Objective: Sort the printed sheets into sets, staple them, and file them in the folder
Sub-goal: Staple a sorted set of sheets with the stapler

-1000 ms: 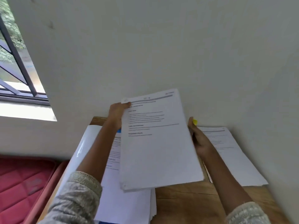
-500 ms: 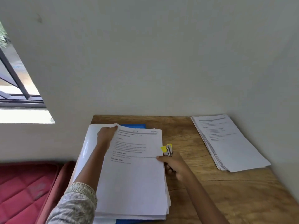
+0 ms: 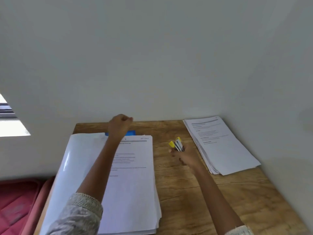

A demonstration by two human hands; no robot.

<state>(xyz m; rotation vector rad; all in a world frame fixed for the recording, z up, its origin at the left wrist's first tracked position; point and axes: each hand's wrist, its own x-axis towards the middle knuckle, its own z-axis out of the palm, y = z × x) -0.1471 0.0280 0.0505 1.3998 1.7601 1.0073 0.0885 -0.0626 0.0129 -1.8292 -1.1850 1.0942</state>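
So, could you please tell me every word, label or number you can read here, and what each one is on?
On the top sheet of the left stack: a heading bar and printed lines, too blurred to read.
On the top sheet of the right stack: a heading bar and printed lines, too small and blurred to read.
On the stapler: no marking that can be read.
Nothing can be quoted.

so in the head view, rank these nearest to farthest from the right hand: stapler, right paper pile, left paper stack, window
1. Yellow and black stapler: held in the right hand's grip.
2. White printed sheet pile: just to the hand's right.
3. White sheet stack on the blue folder: left, past a gap.
4. Window: far left.
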